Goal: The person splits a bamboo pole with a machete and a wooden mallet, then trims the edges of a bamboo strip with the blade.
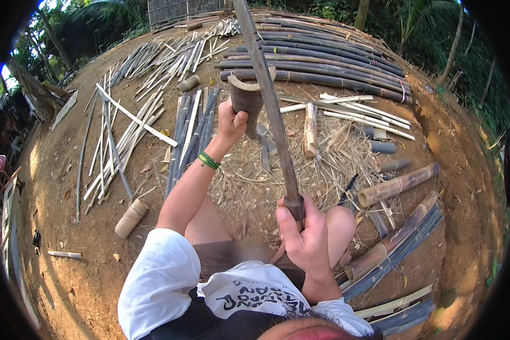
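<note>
My left hand [231, 123], a green band on its wrist, is stretched out and closed round a split bamboo section [247, 103] held upright. Its curved cut rim faces up. In my right hand [306, 237], close to my body, is the handle of a long machete [275, 113]. The dark, worn blade points up and away, running past the right side of the bamboo section; whether they touch I cannot tell. Below both hands, shavings and thin strips [328, 161] litter the ground between my knees.
Long dark bamboo poles [323, 62] lie stacked at the back. Pale split strips [124, 144] are strewn on the left, near a short bamboo log [132, 217]. A bamboo block [310, 130] stands ahead. Thicker bamboo pieces [399, 184] and bundled slats [402, 246] lie at right.
</note>
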{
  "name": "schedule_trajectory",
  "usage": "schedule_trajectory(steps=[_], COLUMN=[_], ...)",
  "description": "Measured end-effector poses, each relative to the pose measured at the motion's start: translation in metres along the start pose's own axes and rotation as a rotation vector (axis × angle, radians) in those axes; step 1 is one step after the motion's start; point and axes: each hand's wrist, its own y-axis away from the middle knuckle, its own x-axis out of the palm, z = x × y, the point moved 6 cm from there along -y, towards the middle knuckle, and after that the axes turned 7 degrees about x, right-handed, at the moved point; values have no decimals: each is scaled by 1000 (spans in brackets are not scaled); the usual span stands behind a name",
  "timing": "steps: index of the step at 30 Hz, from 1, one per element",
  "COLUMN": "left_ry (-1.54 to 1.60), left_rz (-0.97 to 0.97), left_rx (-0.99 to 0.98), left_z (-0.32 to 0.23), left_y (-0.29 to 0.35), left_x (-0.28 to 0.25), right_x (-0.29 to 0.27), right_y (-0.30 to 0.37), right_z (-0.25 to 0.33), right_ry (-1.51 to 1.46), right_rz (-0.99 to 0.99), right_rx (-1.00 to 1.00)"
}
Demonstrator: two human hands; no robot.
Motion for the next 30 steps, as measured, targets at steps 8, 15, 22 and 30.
schedule_trajectory(steps=[8,15,22,30], left_ry=[-122,375,537,391], left_rz=[-76,-319,-184,-121], left_rx=[68,-222,-203,-252], left_z=[-33,-134,-119,-114], left_y=[0,-3,-27,-40], left_x=[-7,18,11,4], right_x=[-3,-4,-2,15], right_y=[12,22,19,6], right_z=[14,7,-11,-23], right_ry=[137,133,7,-224], right_rz=[-45,-60,5,124], right_rx=[19,27,83,99])
